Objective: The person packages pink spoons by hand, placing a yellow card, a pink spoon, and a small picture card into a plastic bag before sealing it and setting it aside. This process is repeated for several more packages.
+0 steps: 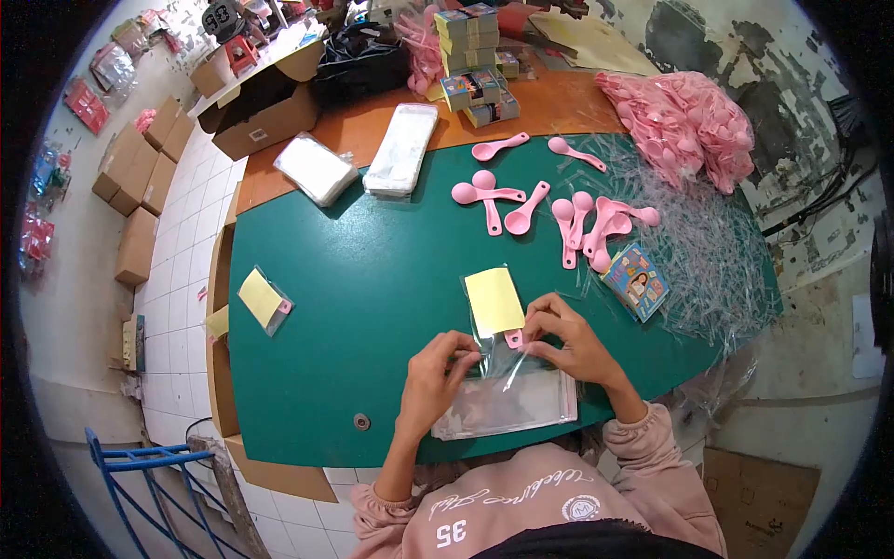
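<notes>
A transparent plastic bag lies in front of me, its near end between my two hands. Inside it is a yellow card, and a pink spoon's handle pokes out below the card; the rest of the spoon is hidden. My left hand pinches the bag's left edge. On the other side, my right hand has its thumb and fingers closed on the bag beside the handle. Beneath both hands rests a stack of flat transparent bags at the table's near edge.
Several pink spoons and a pile of printed cards lie beyond my hands. Plastic strips cover the right side, below bagged spoons. At left sits a packed bag; bag stacks and card bundles stand farther back.
</notes>
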A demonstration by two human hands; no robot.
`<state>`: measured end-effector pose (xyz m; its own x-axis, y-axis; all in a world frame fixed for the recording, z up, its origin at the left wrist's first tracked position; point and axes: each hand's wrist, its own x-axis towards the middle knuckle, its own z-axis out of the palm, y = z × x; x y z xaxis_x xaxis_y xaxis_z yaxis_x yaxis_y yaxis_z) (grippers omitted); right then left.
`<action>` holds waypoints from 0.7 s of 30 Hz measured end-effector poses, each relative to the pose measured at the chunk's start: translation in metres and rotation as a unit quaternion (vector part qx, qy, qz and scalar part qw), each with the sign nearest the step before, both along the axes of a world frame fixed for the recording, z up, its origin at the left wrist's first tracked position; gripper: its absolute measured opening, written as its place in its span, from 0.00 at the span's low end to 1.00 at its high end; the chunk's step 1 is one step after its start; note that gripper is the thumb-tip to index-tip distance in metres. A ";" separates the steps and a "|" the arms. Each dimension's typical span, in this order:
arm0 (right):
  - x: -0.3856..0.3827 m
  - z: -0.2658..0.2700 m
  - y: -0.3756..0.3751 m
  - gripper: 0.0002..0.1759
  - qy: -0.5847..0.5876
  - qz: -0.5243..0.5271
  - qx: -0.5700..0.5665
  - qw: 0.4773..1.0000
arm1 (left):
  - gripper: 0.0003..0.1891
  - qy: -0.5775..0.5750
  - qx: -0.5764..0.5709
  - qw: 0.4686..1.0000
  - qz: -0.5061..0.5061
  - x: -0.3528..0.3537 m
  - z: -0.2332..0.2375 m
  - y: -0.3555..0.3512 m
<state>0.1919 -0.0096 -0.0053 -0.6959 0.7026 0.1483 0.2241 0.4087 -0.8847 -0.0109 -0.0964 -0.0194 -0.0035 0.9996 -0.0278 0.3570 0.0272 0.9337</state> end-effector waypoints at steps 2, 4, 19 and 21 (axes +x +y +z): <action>0.004 -0.002 0.001 0.08 0.007 -0.012 -0.045 0.999 | 0.07 0.012 0.044 0.997 0.063 0.000 -0.001 0.002; 0.004 -0.011 0.001 0.08 0.076 -0.028 -0.137 0.987 | 0.07 0.001 0.058 0.995 0.076 0.010 0.009 0.003; -0.014 -0.023 -0.001 0.07 0.070 -0.092 -0.289 0.950 | 0.05 -0.088 -0.056 0.990 0.095 0.008 -0.011 -0.001; -0.016 -0.022 -0.002 0.07 0.063 -0.102 -0.284 0.951 | 0.05 -0.081 -0.070 0.988 0.113 0.009 -0.010 -0.001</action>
